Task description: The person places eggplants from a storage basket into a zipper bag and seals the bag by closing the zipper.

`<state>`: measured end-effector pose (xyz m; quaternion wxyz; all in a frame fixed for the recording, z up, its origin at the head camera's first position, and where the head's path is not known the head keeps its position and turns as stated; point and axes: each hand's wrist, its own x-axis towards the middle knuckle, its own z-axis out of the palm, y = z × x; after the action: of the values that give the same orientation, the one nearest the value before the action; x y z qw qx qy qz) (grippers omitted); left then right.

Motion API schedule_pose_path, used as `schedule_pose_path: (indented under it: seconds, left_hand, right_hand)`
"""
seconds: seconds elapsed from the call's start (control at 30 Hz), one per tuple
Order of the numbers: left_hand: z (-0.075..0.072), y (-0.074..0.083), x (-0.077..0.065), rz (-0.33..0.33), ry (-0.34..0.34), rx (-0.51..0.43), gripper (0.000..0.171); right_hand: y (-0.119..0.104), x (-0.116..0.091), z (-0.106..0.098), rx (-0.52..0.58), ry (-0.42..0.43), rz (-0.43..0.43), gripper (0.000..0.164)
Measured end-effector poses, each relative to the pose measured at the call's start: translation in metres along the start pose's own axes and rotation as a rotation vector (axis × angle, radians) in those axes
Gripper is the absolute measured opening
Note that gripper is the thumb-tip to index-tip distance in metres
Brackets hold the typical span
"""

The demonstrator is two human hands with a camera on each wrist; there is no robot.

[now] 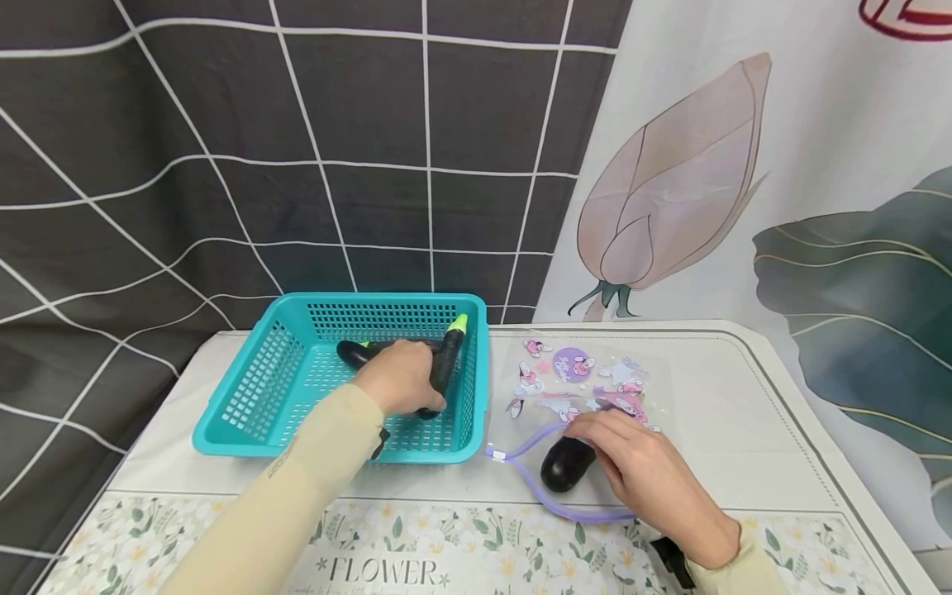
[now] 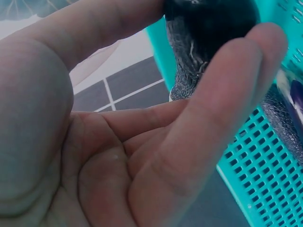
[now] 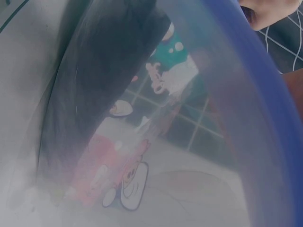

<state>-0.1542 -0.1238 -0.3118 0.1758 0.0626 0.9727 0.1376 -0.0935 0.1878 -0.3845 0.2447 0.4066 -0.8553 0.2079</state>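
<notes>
Inside the teal basket (image 1: 476, 388), my left hand (image 1: 402, 376) grips a dark eggplant (image 1: 446, 359) with a bright green tip. In the left wrist view the thumb and fingers sit around the dark rounded end of this eggplant (image 2: 208, 28). Another eggplant (image 1: 353, 354) lies behind that hand, partly covered by it. To the right, my right hand (image 1: 632, 454) holds the upper lip of a clear zip bag (image 1: 521, 364) with a purple edge. An eggplant (image 1: 567, 464) lies at the bag's mouth, round end toward me; the right wrist view shows its dark body (image 3: 109, 61) through plastic.
The basket and bag lie side by side on a white table (image 1: 714, 397) with a floral strip (image 1: 476, 537) along its front. A dark checked cloth (image 1: 372, 107) hangs behind the basket, a pale flower-print curtain (image 1: 818, 99) behind the table's right side.
</notes>
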Motion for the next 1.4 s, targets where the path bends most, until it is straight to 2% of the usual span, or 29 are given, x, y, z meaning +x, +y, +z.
schedule_pose_path:
  seconds: [0.53, 0.93, 1.23, 1.4]
  left_hand:
    - [0.000, 0.005, -0.022, 0.021, 0.055, -0.028, 0.025]
    - [-0.001, 0.009, -0.041, 0.023, 0.104, -0.036, 0.028]
    - [-0.002, 0.014, -0.049, 0.026, 0.104, -0.024, 0.027]
    - [0.001, 0.016, -0.055, 0.030, 0.109, -0.031, 0.027]
  right_hand:
    - [0.000, -0.001, -0.001, -0.001, -0.004, 0.004, 0.044]
    - [0.000, 0.000, 0.000, 0.001, 0.000, -0.002, 0.042]
    - [0.001, 0.000, 0.000, 0.005, 0.007, -0.011, 0.036]
    - [0.001, 0.000, 0.000, 0.006, 0.006, -0.008, 0.039]
